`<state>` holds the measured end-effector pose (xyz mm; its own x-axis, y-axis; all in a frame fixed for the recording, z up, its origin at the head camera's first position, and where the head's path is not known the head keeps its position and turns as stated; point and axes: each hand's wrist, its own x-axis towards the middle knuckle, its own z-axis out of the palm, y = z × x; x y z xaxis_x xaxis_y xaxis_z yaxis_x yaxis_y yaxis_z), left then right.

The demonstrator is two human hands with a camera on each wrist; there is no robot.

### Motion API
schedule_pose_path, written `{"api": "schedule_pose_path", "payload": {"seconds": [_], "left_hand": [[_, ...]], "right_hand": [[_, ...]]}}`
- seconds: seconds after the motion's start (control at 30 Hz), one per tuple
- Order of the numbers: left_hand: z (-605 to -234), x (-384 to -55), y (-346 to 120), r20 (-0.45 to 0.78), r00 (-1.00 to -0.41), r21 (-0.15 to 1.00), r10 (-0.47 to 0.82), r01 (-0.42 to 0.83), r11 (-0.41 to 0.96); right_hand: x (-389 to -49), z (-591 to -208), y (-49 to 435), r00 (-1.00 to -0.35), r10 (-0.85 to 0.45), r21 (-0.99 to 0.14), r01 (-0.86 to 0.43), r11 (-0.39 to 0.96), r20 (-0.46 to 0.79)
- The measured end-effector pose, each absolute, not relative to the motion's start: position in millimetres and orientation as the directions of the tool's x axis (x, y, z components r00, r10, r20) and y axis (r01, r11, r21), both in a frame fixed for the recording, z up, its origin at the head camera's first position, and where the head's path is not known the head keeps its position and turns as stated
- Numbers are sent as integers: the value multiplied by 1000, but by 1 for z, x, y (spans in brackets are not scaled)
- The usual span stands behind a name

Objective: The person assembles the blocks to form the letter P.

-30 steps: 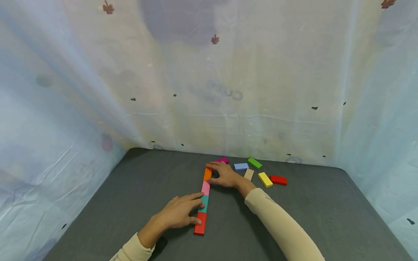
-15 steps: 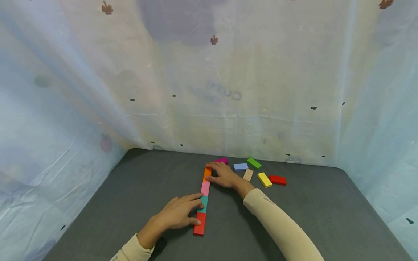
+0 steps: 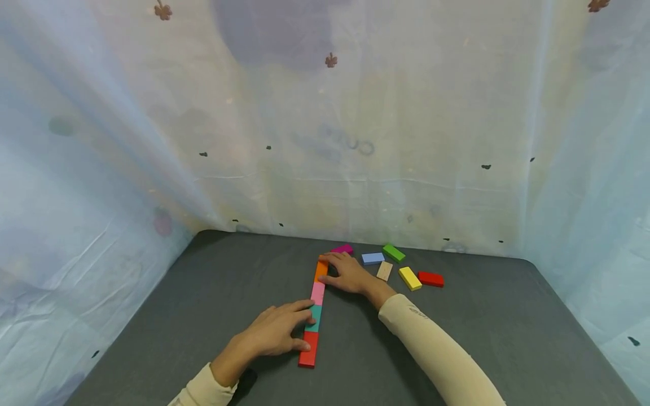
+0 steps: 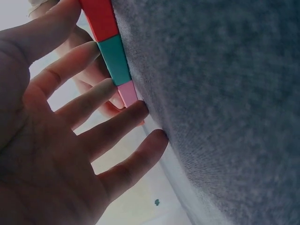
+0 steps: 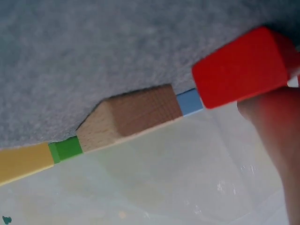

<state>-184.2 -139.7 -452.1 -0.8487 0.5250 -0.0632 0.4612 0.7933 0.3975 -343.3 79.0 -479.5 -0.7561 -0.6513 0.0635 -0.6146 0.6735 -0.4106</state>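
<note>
On a gray tabletop (image 3: 508,338), short of its far edge, a right hand (image 3: 350,274) grips an orange block (image 3: 321,270) — left hand (image 3: 274,330), fingers spread, touching the same row's red block (image 3: 309,356) — tabletop stretching wide either side

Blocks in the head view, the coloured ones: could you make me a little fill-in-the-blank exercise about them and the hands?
Going away from the person, the row's near red block and teal block are followed by a ____ block.
Among the loose blocks, the yellow block lies between the bare-wood block and a ____ block.
The hand nearer the person is the ____ one.

Missing words: pink; red; left.
</note>
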Motion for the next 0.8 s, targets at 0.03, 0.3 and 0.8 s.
{"api": "schedule_pose_path", "payload": {"seconds": [0.03,0.3,0.8], "left_hand": [[-452,-184,-140,-65,-848,396,527,463,793],[-454,-186,-140,-84,-842,388,532,464,796],[-454,-186,-142,-93,-842,393,531,459,797]], "right_hand": [[-343,-479,79,-757,-650,-410,-614,675,64],[-338,-476,78,-753,-656,-413,-616,671,58],[-337,-478,77,-749,-659,-398,-628,669,73]]}}
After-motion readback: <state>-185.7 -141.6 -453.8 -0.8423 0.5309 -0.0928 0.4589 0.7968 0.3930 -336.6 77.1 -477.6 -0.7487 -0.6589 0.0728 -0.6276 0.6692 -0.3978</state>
